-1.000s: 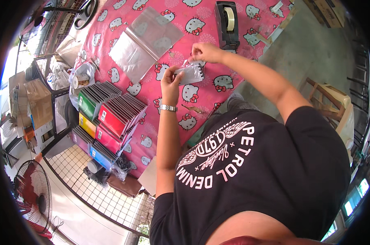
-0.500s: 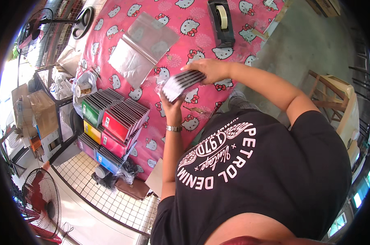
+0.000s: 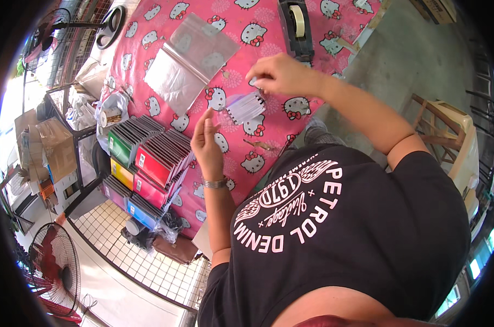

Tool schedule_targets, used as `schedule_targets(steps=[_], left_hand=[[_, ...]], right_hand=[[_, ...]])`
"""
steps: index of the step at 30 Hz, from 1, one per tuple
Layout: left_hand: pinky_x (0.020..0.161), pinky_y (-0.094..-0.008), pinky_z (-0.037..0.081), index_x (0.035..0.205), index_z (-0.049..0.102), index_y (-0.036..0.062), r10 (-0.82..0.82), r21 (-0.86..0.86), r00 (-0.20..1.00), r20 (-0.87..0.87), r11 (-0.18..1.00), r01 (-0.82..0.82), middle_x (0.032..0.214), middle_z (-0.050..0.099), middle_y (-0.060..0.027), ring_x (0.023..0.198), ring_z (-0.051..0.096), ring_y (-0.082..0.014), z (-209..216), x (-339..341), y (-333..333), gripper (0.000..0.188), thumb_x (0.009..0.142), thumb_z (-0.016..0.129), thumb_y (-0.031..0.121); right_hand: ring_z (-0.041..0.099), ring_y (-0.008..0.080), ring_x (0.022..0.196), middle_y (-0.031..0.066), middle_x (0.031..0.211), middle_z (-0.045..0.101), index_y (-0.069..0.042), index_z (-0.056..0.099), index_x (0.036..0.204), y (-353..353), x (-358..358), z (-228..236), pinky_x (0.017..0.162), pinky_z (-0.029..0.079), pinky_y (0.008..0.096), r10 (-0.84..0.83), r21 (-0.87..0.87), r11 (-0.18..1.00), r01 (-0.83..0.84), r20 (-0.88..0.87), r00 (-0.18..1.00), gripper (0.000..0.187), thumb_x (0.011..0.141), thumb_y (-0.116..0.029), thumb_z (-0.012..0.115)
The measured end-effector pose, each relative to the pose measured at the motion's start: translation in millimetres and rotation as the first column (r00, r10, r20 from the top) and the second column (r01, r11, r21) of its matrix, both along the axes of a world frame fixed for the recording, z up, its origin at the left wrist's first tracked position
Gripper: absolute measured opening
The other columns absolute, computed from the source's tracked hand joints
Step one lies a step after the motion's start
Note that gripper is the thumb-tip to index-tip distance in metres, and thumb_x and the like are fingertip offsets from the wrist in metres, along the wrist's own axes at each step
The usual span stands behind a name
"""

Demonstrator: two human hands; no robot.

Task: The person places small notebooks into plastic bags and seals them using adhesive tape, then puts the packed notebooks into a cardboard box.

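Note:
A small stack of spiral notebooks (image 3: 246, 108), with white page edges and black coils showing at its ends, rests on the pink cartoon-print tablecloth (image 3: 233, 82). Just left of the stack, my left hand (image 3: 208, 141) is held upright with its fingers stretched, holding nothing. My right hand (image 3: 284, 75) hovers over the stack's far right side, fingers loosely bent and apart from the notebooks. Clear plastic sleeves (image 3: 195, 60) lie flat beyond the stack. A black tape dispenser (image 3: 300, 46) with a pale roll stands at the table's far side.
Tall piles of notebooks with green (image 3: 122, 146), red (image 3: 153, 163), yellow, pink, purple and blue covers stand on the left of the table. A plastic bag (image 3: 113, 109) sits behind them. Two fans, one a red fan (image 3: 59, 270), are at the left; a wooden chair (image 3: 448, 131) stands right.
Both hands have let go of the notebook stack, which now rests on the tablecloth. My left hand has moved left, and my right hand has lifted slightly away.

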State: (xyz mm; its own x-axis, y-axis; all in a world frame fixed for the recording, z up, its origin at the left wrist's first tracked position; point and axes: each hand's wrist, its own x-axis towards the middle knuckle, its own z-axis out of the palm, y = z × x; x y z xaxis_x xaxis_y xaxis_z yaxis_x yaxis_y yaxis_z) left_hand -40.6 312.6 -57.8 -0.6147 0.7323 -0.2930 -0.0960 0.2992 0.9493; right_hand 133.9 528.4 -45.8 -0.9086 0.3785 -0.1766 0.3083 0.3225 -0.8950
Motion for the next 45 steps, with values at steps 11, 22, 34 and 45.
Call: schedule_targets(steps=[11, 22, 34, 45], left_hand=[[0.109, -0.0385, 0.033, 0.131, 0.049, -0.0053, -0.411, 0.171, 0.784, 0.465, 0.911, 0.376, 0.132, 0.054, -0.0142, 0.126, 0.048, -0.0257, -82.5, -38.5, 25.6, 0.048, 0.085, 0.05, 0.006], [0.071, -0.0288, 0.049, 0.092, 0.07, 0.0048, -0.383, -0.148, 0.657, -0.649, 0.911, 0.385, 0.086, 0.063, -0.0055, 0.076, 0.06, -0.0188, -53.3, -12.9, 46.2, 0.018, 0.076, 0.063, -0.002], [0.09, -0.0395, 0.049, 0.115, 0.057, 0.0047, -0.518, -0.172, 0.508, -0.688, 0.797, 0.579, 0.119, 0.056, -0.0144, 0.104, 0.059, -0.0329, -24.3, 2.3, 9.7, 0.047, 0.071, 0.073, 0.006], [0.081, -0.0335, 0.046, 0.081, 0.072, 0.0033, -0.116, -0.065, 0.795, -0.595, 0.993, 0.096, 0.097, 0.053, -0.005, 0.091, 0.053, -0.0233, -62.8, 32.5, 4.5, 0.014, 0.07, 0.079, 0.008]], right_hand=[[0.052, 0.0194, 0.097, 0.0085, 0.105, 0.052, -0.014, 0.062, 0.122, -3.2, -17.5, -69.2, 0.083, 0.045, 0.0321, 0.23, -0.222, 0.949, -0.222, 0.011, 0.973, 0.044, 0.081, -0.023, 0.073], [0.057, 0.0167, 0.076, 0.004, 0.084, 0.056, -0.006, 0.069, 0.089, -35.5, -24.7, -81.1, 0.067, 0.046, 0.0315, -0.04, 0.088, 0.994, 0.065, -0.261, 0.965, 0.015, 0.074, -0.009, 0.07], [0.059, 0.0256, 0.097, 0.0078, 0.101, 0.06, -0.003, 0.064, 0.102, -24.9, 8.4, -43.4, 0.082, 0.052, 0.0361, 0.416, 0.483, 0.841, -0.246, -0.285, 0.863, 0.032, 0.072, -0.012, 0.073], [0.048, 0.0232, 0.1, 0.0025, 0.098, 0.05, -0.011, 0.066, 0.076, -67.6, -6.0, -81.4, 0.088, 0.035, 0.0415, -0.095, 0.306, 0.935, 0.178, -0.266, 0.959, 0.015, 0.075, -0.025, 0.072]])
